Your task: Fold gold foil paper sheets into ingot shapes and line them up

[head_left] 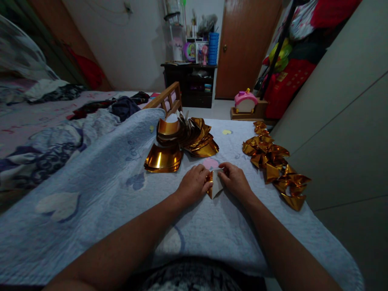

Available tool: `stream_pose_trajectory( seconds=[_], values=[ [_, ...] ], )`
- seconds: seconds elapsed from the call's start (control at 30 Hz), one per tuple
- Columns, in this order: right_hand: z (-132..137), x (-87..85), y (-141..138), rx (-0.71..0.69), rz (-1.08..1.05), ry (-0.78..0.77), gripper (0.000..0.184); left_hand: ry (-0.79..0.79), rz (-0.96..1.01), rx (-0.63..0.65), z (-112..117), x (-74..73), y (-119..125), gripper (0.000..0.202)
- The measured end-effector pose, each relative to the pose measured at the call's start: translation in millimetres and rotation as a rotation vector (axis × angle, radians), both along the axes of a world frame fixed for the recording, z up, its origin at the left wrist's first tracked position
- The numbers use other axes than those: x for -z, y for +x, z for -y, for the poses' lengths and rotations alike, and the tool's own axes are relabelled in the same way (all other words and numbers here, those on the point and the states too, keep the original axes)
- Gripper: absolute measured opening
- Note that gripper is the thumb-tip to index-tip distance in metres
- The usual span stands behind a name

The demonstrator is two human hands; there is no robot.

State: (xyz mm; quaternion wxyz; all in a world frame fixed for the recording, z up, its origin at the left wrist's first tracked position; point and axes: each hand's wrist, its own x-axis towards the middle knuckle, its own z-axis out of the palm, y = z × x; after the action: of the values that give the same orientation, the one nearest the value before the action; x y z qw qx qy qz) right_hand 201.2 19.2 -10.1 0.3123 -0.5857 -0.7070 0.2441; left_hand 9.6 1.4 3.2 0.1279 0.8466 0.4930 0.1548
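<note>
Between my hands is a partly folded sheet of gold foil paper (216,185), its white back showing and its lower end coming to a point. My left hand (195,182) grips the sheet's left side, where a strip of gold shows. At the upper right edge, the fingers of my right hand (235,178) pinch the paper. Beyond my left hand lie stacks of flat, curling gold foil sheets (163,157). Off to the right, a row of folded gold foil pieces (273,161) runs along the cloth.
A pale blue quilted cover (127,218) lies under everything. Its left side rises toward a wooden rail (169,97) and crumpled bedding (60,137). A white cabinet side (342,133) stands close on the right. Past the far edge, a pink toy (245,101) sits on a box.
</note>
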Motion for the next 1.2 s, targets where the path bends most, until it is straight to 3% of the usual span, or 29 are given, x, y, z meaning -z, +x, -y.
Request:
stream_pose_trajectory(
  seconds=[0.23,0.7,1.2],
  values=[
    [-0.4,-3.5,-1.6,0.031,0.066,-0.031,0.021,-0.021,-0.008,0.090,-1.8,0.3,0.3,0.014],
    [-0.7,-2.3,-2.6,0.043,0.111,-0.012,0.004,0.003,-0.048,0.098,-1.7,4.6,0.8,0.029],
    [1.6,-0.4,-4.3,-0.037,0.130,0.074,0.010,0.041,-0.128,0.101,-2.5,9.2,1.2,0.034]
  ],
)
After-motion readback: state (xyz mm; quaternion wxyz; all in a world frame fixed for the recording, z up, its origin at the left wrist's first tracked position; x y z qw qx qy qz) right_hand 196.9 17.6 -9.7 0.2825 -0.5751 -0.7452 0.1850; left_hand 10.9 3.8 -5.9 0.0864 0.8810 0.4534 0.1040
